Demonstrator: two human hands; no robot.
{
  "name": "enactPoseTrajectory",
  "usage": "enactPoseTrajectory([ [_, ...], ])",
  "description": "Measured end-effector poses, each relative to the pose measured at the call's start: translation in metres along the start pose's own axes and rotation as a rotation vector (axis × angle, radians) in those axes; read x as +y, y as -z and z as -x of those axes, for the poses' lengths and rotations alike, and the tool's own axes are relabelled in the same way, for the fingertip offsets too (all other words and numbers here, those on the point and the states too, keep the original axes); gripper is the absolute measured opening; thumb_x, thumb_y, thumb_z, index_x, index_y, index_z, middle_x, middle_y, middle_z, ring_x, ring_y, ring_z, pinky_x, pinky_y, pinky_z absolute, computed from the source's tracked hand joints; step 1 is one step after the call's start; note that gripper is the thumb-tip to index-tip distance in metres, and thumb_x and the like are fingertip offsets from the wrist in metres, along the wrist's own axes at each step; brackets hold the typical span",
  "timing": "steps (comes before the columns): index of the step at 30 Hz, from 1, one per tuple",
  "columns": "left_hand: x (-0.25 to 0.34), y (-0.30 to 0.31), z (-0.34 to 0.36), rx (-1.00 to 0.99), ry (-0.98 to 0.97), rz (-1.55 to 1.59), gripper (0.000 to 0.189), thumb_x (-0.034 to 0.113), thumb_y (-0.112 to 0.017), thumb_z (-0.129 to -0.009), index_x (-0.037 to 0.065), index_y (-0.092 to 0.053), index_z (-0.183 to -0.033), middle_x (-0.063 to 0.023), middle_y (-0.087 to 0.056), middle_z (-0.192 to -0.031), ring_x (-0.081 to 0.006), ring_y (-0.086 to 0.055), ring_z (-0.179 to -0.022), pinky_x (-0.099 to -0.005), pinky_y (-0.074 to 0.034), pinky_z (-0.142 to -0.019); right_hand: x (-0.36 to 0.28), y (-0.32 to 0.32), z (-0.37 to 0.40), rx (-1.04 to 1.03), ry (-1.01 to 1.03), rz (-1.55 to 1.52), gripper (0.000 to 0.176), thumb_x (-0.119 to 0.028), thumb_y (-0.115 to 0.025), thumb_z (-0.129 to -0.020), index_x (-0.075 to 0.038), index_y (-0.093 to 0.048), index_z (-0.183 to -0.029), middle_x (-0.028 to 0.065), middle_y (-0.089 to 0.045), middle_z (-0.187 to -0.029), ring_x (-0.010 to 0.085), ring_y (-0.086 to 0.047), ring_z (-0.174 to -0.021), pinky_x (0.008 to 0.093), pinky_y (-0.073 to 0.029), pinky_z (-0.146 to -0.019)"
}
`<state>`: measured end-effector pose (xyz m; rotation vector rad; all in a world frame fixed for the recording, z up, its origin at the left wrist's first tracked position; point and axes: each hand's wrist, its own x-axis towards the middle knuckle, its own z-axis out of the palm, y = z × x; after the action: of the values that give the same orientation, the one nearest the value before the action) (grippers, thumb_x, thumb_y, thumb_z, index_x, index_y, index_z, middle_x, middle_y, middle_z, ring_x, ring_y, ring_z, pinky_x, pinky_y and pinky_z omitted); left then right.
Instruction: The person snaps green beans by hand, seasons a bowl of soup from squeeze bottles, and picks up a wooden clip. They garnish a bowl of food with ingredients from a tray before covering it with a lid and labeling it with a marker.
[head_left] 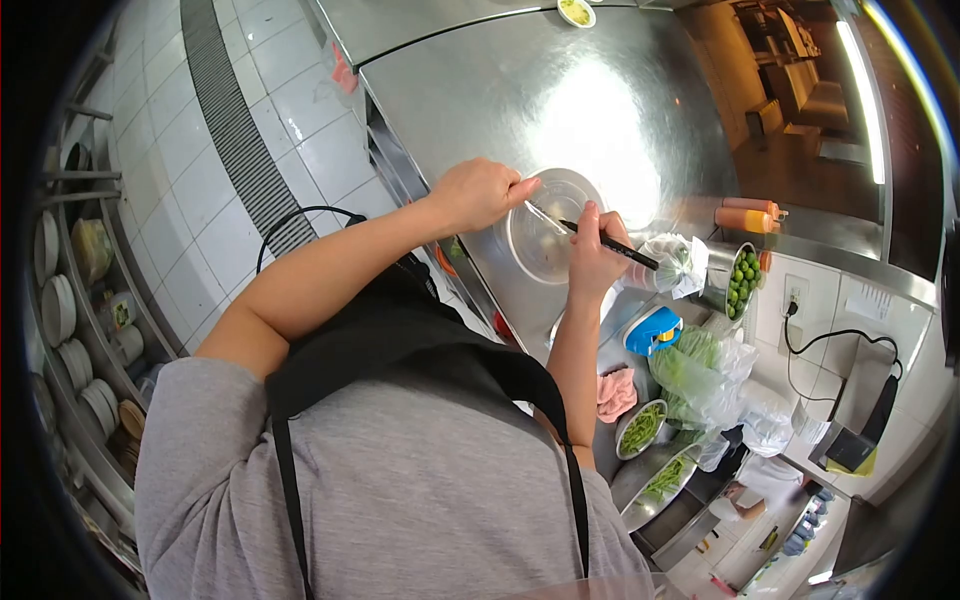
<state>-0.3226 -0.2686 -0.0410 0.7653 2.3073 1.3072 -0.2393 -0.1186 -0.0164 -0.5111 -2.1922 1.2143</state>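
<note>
My right hand (597, 255) is closed around a black marker (620, 250), its tip pointing left over a round clear plastic container (528, 250) on the steel counter. Opposite it, my left hand (485, 195) has thumb and fingers pinched on a thin clear strip (543, 213), which stretches toward the marker's tip above the container. Pale bits show through the container's clear plastic. A knotted clear plastic bag (675, 262) sits just right of my right hand.
Along the counter's right side are a metal pot of limes (743, 285), squeeze bottles (745, 219), a blue and white object (652, 330), a pink cloth (616, 394), bagged greens (705, 365) and a bowl of cut greens (641, 430). Shelved dishes (58, 310) stand at left.
</note>
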Motion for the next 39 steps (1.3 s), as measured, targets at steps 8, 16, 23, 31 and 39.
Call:
enactPoseTrajectory([
  [8,0.001,0.001,0.000,-0.014,0.000,0.023,0.048,0.038,-0.042,-0.087,0.000,-0.054,-0.060,-0.0177,-0.049,-0.052,-0.0332,-0.046,-0.048,-0.0405,-0.036,-0.049,-0.002,-0.003,0.001,-0.064,-0.008,-0.016,0.036,-0.004,-0.058,-0.078,-0.004,-0.036,-0.049,-0.0001,-0.037,-0.046,0.0061,-0.030,-0.044,0.0241,-0.024,-0.040],
  [16,0.001,0.002,-0.001,-0.019,0.015,-0.001,0.049,0.039,-0.041,-0.086,0.001,-0.055,-0.059,-0.0181,-0.052,-0.054,-0.0347,-0.050,-0.051,-0.0414,-0.039,-0.051,0.001,-0.003,-0.001,-0.059,-0.018,-0.001,0.037,-0.004,-0.058,-0.078,-0.004,-0.035,-0.049,-0.0007,-0.035,-0.045,0.0060,-0.029,-0.043,0.0241,-0.023,-0.040],
  [23,0.002,0.003,0.000,-0.003,-0.001,-0.008,0.048,0.038,-0.041,-0.086,0.001,-0.057,-0.061,-0.0182,-0.053,-0.055,-0.0349,-0.051,-0.053,-0.0416,-0.039,-0.052,0.005,0.000,0.000,-0.010,0.015,0.018,0.034,-0.009,-0.057,-0.080,-0.005,-0.041,-0.050,-0.0003,-0.043,-0.043,0.0038,-0.035,-0.040,0.0197,-0.026,-0.039],
  [31,0.001,0.001,-0.001,-0.016,0.012,-0.005,0.047,0.038,-0.042,-0.086,0.001,-0.057,-0.061,-0.0175,-0.052,-0.054,-0.0338,-0.050,-0.051,-0.0409,-0.039,-0.051,-0.003,0.001,0.002,-0.012,-0.004,0.016,0.034,-0.007,-0.058,-0.079,-0.004,-0.039,-0.050,-0.0006,-0.039,-0.044,0.0046,-0.032,-0.042,0.0216,-0.025,-0.040],
  [39,-0.003,-0.002,0.000,0.004,-0.012,0.055,0.047,0.037,-0.044,-0.087,-0.001,-0.052,-0.062,-0.0181,-0.047,-0.052,-0.0326,-0.043,-0.046,-0.0394,-0.035,-0.048,0.003,0.005,0.002,-0.007,0.023,0.028,0.036,-0.004,-0.058,-0.078,-0.003,-0.036,-0.050,-0.0002,-0.035,-0.046,0.0061,-0.028,-0.045,0.0245,-0.022,-0.041],
])
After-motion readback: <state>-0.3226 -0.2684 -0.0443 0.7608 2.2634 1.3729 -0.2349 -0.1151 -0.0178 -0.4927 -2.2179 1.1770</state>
